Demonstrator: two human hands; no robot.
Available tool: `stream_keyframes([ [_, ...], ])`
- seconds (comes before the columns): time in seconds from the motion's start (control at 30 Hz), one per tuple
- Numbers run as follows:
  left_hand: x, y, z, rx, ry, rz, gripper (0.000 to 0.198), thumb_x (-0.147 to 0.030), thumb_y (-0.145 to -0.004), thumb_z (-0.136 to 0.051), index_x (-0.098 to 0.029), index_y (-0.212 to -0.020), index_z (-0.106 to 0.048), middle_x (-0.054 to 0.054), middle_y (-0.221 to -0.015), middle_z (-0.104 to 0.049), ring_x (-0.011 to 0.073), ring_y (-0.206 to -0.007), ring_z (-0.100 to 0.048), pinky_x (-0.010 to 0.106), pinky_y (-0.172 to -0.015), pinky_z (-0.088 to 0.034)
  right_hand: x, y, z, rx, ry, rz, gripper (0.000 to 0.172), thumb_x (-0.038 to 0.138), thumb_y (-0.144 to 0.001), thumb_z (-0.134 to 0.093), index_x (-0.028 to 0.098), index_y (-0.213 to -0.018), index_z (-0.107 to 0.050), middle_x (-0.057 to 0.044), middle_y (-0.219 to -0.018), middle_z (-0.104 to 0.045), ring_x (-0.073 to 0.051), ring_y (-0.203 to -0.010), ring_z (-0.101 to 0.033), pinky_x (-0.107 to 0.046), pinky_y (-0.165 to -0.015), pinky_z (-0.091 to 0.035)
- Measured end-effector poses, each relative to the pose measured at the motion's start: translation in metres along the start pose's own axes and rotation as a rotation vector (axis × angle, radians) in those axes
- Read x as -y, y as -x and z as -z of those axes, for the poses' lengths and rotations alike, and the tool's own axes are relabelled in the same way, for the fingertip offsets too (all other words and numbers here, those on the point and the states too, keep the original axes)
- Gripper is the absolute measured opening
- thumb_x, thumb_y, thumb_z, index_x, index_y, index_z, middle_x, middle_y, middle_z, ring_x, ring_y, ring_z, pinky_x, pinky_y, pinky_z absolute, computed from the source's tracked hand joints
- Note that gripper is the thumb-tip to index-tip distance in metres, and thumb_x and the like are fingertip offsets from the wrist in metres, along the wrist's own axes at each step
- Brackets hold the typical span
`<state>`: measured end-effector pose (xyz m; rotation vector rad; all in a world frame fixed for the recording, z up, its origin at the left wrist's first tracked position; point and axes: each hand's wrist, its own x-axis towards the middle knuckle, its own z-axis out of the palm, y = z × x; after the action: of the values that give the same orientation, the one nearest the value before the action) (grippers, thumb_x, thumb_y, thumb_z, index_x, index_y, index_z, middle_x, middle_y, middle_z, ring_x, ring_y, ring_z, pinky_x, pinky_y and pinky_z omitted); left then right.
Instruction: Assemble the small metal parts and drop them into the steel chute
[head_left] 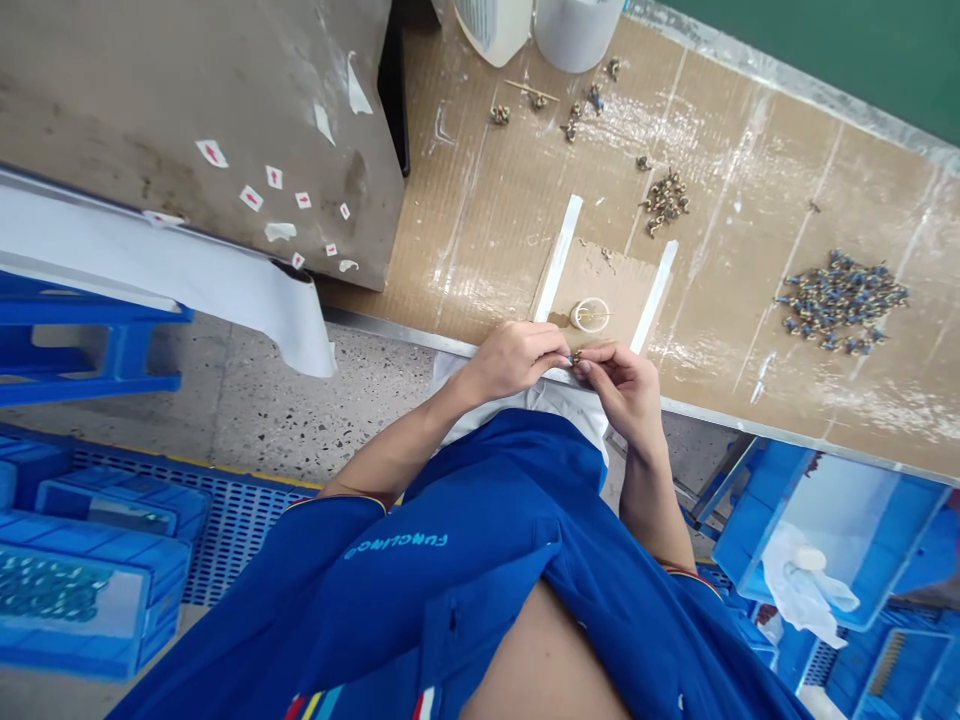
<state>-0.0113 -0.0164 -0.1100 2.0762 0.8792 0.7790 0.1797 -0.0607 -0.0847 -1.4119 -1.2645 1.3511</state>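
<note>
At the table's front edge, my left hand (519,355) and my right hand (624,385) meet with fingertips pinched on one small brass-coloured metal piece (575,358) with a bit of blue on it. Its exact kind is too small to make out, and the fingers hide part of it. Just beyond the fingers sits a small round shallow dish (590,315) with a thin stick across it. The dish rests on a cardboard patch (626,272) bordered by two white tape strips.
A large pile of brass-and-blue pieces (844,302) lies at right, a smaller brass pile (666,200) further in. White containers (577,30) stand at the back. A brown metal box (225,120) blocks the left. Blue crates (832,520) sit below the table.
</note>
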Motion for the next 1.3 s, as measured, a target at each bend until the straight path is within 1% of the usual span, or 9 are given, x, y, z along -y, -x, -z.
stream_keyframes([
  [0.23,-0.001,0.0,-0.003,0.001,-0.08,-0.004,0.021,-0.025,-0.099,-0.056,-0.015,-0.082,-0.065,0.003,-0.076,-0.07,0.0154,-0.07,-0.065,0.027,-0.064,-0.044,-0.002,0.004,-0.01,-0.097,0.129,0.058,0.016,0.037,-0.091,-0.067,0.023,-0.083,-0.065,-0.001,-0.075,-0.068,-0.014,-0.065,-0.064,-0.029,-0.06,-0.053],
  [0.43,-0.001,-0.001,0.002,0.073,-0.118,-0.038,0.023,-0.026,-0.1,-0.053,-0.015,-0.085,-0.066,0.003,-0.078,-0.07,0.0165,-0.072,-0.066,0.028,-0.063,-0.041,0.015,0.001,0.003,0.069,0.4,0.096,0.012,0.024,-0.092,-0.061,0.022,-0.081,-0.062,-0.002,-0.081,-0.071,-0.016,-0.071,-0.066,-0.03,-0.067,-0.053],
  [0.57,-0.004,-0.003,0.004,0.08,-0.078,-0.008,0.02,-0.022,-0.098,-0.055,-0.015,-0.083,-0.066,0.003,-0.076,-0.071,0.0164,-0.071,-0.066,0.028,-0.063,-0.041,0.018,-0.001,0.003,0.086,0.465,0.132,0.012,0.02,-0.091,-0.059,0.022,-0.08,-0.062,-0.002,-0.079,-0.07,-0.017,-0.071,-0.066,-0.03,-0.065,-0.051],
  [0.7,-0.004,-0.002,0.004,0.048,-0.008,0.039,0.02,-0.019,-0.096,-0.056,-0.015,-0.079,-0.066,0.002,-0.075,-0.071,0.0154,-0.069,-0.066,0.027,-0.063,-0.042,0.015,0.004,-0.01,-0.033,0.435,0.188,0.016,0.017,-0.092,-0.054,0.023,-0.078,-0.058,0.0,-0.074,-0.066,-0.015,-0.067,-0.062,-0.029,-0.064,-0.05],
  [0.8,-0.002,-0.001,0.003,0.005,0.019,-0.011,0.02,-0.017,-0.095,-0.058,-0.014,-0.077,-0.066,0.003,-0.075,-0.072,0.0151,-0.066,-0.066,0.026,-0.062,-0.043,0.014,0.008,-0.017,-0.098,0.419,0.205,0.016,0.016,-0.092,-0.055,0.023,-0.077,-0.058,0.001,-0.073,-0.065,-0.015,-0.068,-0.062,-0.029,-0.064,-0.05],
  [0.9,0.0,-0.001,0.003,-0.03,0.034,-0.072,0.02,-0.018,-0.096,-0.059,-0.013,-0.078,-0.067,0.004,-0.076,-0.073,0.015,-0.066,-0.067,0.026,-0.063,-0.045,0.01,0.009,-0.017,-0.086,0.294,0.158,0.014,0.018,-0.091,-0.058,0.023,-0.079,-0.062,0.001,-0.075,-0.067,-0.015,-0.069,-0.065,-0.029,-0.064,-0.052],
  [1.0,0.0,-0.002,0.004,-0.039,0.04,-0.062,0.02,-0.022,-0.098,-0.059,-0.013,-0.083,-0.07,0.004,-0.079,-0.075,0.015,-0.07,-0.069,0.025,-0.066,-0.048,0.004,0.007,-0.013,-0.075,0.091,0.056,0.008,0.025,-0.09,-0.066,0.022,-0.083,-0.066,0.0,-0.078,-0.071,-0.015,-0.067,-0.067,-0.029,-0.063,-0.055],
  [1.17,-0.002,-0.003,0.007,-0.001,0.066,-0.009,0.018,-0.025,-0.099,-0.059,-0.015,-0.094,-0.073,0.006,-0.089,-0.078,0.0151,-0.079,-0.072,0.025,-0.072,-0.053,-0.002,0.005,-0.01,-0.119,-0.067,-0.023,0.024,0.045,-0.084,-0.076,0.022,-0.082,-0.068,-0.001,-0.075,-0.071,-0.015,-0.066,-0.068,-0.029,-0.062,-0.057],
  [1.3,0.0,-0.003,0.006,-0.014,0.069,-0.059,0.024,-0.028,-0.1,-0.057,-0.014,-0.089,-0.073,0.005,-0.083,-0.076,0.0142,-0.075,-0.071,0.023,-0.069,-0.05,-0.002,0.005,-0.009,-0.099,-0.081,-0.02,0.03,0.05,-0.082,-0.077,0.022,-0.08,-0.067,-0.001,-0.077,-0.071,-0.014,-0.065,-0.065,-0.028,-0.061,-0.056],
])
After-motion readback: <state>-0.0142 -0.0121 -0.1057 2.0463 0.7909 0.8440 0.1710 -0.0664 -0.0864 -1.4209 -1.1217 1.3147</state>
